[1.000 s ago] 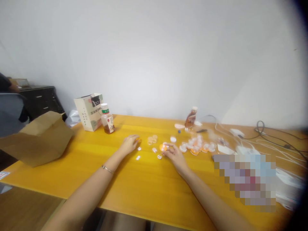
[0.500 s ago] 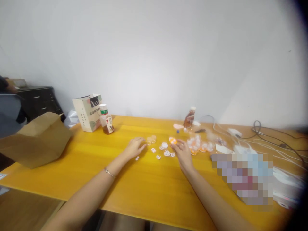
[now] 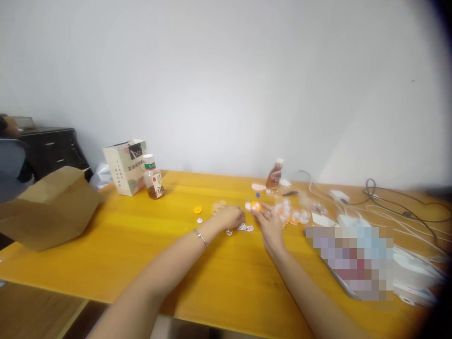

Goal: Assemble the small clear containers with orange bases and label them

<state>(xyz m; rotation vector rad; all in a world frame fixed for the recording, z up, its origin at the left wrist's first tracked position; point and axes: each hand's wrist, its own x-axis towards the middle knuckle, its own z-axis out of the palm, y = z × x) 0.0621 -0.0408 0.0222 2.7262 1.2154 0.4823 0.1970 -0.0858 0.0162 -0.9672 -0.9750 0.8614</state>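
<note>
My right hand (image 3: 271,226) pinches a round orange-and-white plastic piece (image 3: 256,206) between thumb and fingers above the table. A small white disc (image 3: 247,206) shows right beside that piece. My left hand (image 3: 231,217) is bent down with its fingers bunched over the small white cut-out plastic parts (image 3: 243,227); its fingertips are mostly hidden, so what they hold cannot be made out. Pale clear rings (image 3: 219,205) lie just behind the left hand. An orange disc (image 3: 197,210) and a small white piece (image 3: 199,220) rest to its left.
A heap of orange-and-white pieces (image 3: 287,213) lies right of my right hand. Behind stand a brown bottle (image 3: 274,174), a labelled jar (image 3: 153,179) and a paper bag (image 3: 123,167). A brown sack (image 3: 60,207) is at left; cables (image 3: 406,212) and a blurred-out flat object (image 3: 353,263) are at right.
My left hand has moved right, from beside the clear rings to over the white parts, and its fingers have closed up. The orange disc at left now shows. My right hand keeps its piece.
</note>
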